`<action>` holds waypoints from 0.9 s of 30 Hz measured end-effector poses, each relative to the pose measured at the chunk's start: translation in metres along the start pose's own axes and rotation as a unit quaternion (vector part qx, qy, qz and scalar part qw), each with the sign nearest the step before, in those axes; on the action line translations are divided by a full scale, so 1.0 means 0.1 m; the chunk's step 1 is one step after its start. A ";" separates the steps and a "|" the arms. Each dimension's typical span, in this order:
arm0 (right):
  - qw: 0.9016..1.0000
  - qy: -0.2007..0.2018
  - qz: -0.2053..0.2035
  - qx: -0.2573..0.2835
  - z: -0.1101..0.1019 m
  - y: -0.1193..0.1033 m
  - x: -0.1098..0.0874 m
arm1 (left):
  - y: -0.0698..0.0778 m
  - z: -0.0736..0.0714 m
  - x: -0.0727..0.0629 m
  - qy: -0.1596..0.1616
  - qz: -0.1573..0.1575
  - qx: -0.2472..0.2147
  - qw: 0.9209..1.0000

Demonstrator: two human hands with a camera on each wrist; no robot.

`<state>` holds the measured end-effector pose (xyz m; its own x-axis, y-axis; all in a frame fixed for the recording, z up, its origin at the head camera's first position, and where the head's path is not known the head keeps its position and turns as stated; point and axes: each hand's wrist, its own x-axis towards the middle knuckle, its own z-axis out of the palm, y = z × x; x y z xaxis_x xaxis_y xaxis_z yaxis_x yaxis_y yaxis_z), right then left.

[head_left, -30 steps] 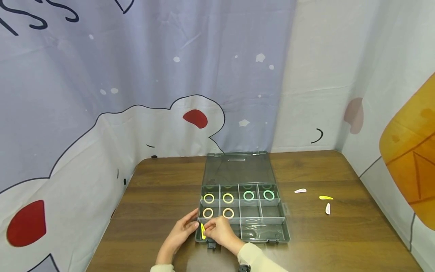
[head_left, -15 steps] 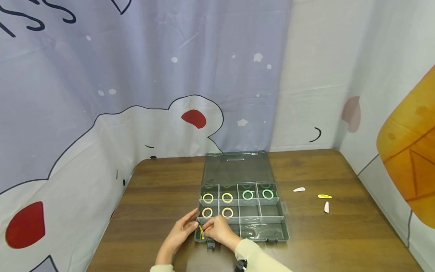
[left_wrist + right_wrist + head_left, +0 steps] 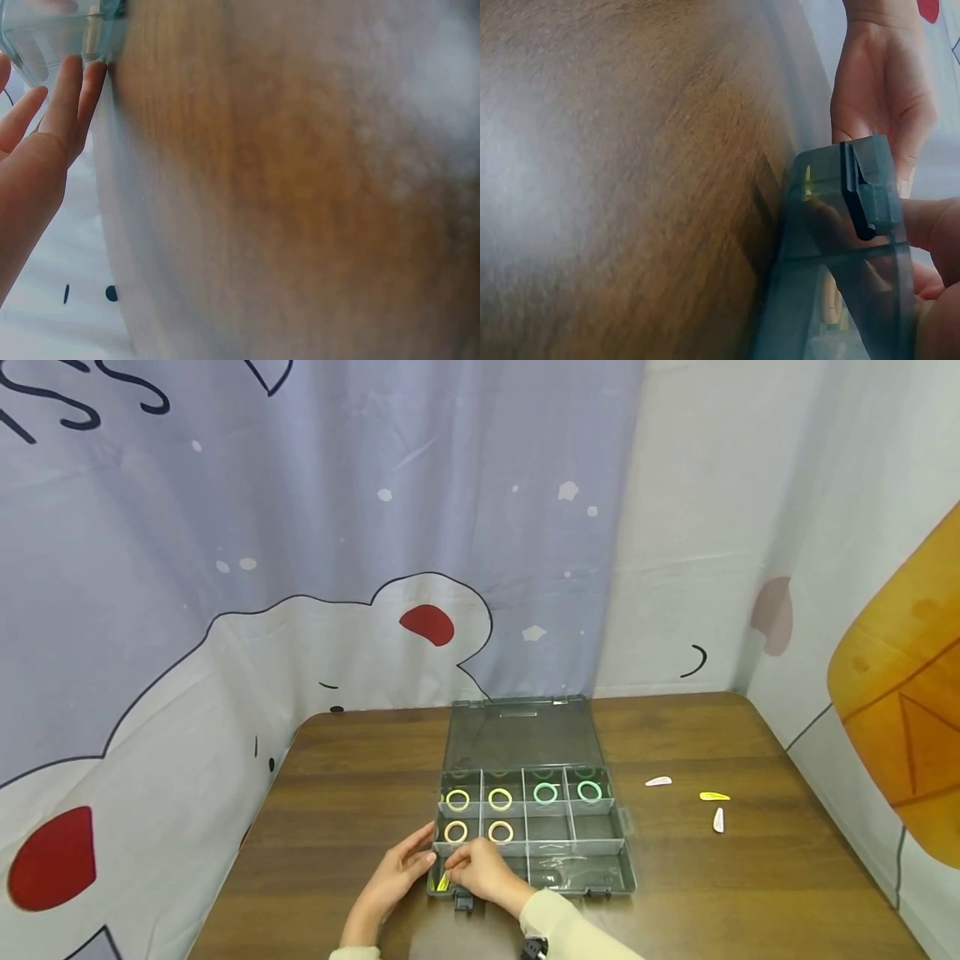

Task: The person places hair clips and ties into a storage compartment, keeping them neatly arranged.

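A clear grey-green divided box (image 3: 577, 870) lies on the table with its lid (image 3: 525, 735) laid back. My right hand (image 3: 483, 870) reaches into the long front-left compartment, its thumb and fingers pinching a yellow hair clip (image 3: 443, 882) low against the left end. Through the box wall in the right wrist view, a yellow strip of the clip (image 3: 808, 181) shows. My left hand (image 3: 393, 877) rests against the box's left side with fairly straight fingers; these fingers (image 3: 64, 101) touch the outer wall in the left wrist view.
Yellow rings (image 3: 500, 800), green rings (image 3: 546, 792) and pale peach rings (image 3: 456, 832) sit singly in the smaller compartments. On the table to the right lie two white hair clips (image 3: 658, 782) and another yellow hair clip (image 3: 715, 796). A printed curtain (image 3: 337, 527) hangs behind.
The yellow hair clip in my right hand has gone from nearly upright to leaning, and sits lower in the front-left compartment. My left hand stays at the box's side.
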<state>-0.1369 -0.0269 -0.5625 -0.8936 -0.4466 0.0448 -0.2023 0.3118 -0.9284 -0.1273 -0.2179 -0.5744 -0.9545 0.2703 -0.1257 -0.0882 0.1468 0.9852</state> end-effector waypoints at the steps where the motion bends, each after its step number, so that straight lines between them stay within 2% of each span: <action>1: 1.000 -0.006 -0.003 -0.004 -0.01 -0.01 -0.01 | -0.01 0.00 0.00 -0.001 -0.001 0.000 1.000; 9: 0.998 -0.052 -0.042 -0.010 -0.11 -0.01 -0.03 | -0.03 -0.01 -0.01 0.000 0.001 -0.001 1.000; 13: 0.997 -0.067 -0.044 0.000 -0.19 -0.03 -0.05 | -0.01 0.00 -0.01 0.003 0.001 -0.004 1.000; 22: 0.995 -0.073 -0.059 0.027 -0.47 -0.13 -0.10 | -0.02 0.01 0.00 0.010 0.007 0.001 1.000; 27: 0.997 -0.043 -0.059 0.034 -0.69 -0.14 -0.10 | -0.03 0.01 0.02 0.008 0.007 -0.004 1.000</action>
<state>-0.1524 0.0307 -0.5245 -0.8269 -0.5479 0.1263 -0.2744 0.1973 -0.9412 -0.1285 -0.2172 -0.5778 -0.9600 0.2572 -0.1110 -0.0777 0.1362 0.9876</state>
